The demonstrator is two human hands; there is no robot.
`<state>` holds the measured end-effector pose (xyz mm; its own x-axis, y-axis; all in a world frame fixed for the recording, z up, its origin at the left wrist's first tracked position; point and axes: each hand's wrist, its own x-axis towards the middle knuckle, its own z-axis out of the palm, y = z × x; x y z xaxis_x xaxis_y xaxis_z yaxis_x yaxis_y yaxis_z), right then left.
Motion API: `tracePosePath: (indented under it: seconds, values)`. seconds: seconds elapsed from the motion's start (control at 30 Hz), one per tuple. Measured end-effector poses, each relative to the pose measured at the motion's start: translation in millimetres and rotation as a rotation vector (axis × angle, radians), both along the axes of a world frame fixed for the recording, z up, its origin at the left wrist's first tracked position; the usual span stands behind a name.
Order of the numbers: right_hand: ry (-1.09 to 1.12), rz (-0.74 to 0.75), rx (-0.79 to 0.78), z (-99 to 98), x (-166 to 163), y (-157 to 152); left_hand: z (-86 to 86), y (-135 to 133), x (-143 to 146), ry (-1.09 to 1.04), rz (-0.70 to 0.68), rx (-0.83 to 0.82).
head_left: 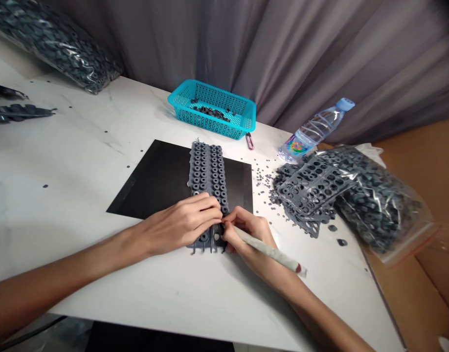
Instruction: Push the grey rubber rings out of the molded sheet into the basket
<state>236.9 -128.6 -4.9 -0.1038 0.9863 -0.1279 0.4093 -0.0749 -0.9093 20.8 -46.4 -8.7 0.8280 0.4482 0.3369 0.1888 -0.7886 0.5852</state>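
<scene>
A dark grey moulded rubber sheet (209, 166) with rows of round, ring-like parts lies lengthwise on a black mat (154, 176). My left hand (190, 217) rests across its near half, fingers bent together and fingertips pressed on the sheet near its right edge. My right hand (252, 232) is closed around a pen-like tool (268, 250) with a pale, wrapped-looking handle and a dark red spot near its rear end. The tool's working tip is hidden by my fingers, which meet my left fingertips at the sheet. Open holes show at the sheet's near right end.
A turquoise basket (213, 128) holding small dark parts stands behind the mat, beside a small pink tool (250, 141). To the right are a water bottle (316, 129), punched sheets (308, 188), scattered bits and a filled plastic bag (382, 205). Another full bag (59, 44) lies back left.
</scene>
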Motion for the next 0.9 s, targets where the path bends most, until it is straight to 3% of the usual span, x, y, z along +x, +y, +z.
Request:
tracePosePath:
  seconds: [0.1,0.27,0.47,0.57,0.73,0.9]
  values:
    - [0.022,0.007,-0.024,-1.9,2.1,0.2,-5.8,-3.2,1.2,-0.128,0.117,-0.101]
    - [0.355,0.014,-0.108,7.2,14.5,7.7,-0.7,3.6,1.2,-0.013,0.158,-0.3]
    - [0.259,0.035,-0.079,17.1,22.8,14.7,5.7,11.5,-2.2,0.092,0.089,-0.274]
    - [0.212,0.019,-0.044,9.7,20.8,15.2,6.6,13.9,-2.8,0.109,0.093,-0.249]
    - [0.341,-0.039,-0.057,-5.1,15.5,16.7,7.5,18.2,-3.7,0.113,0.101,-0.227]
    - [0.314,-0.078,0.006,-6.9,8.1,17.9,6.2,21.1,-3.9,0.115,0.107,-0.228]
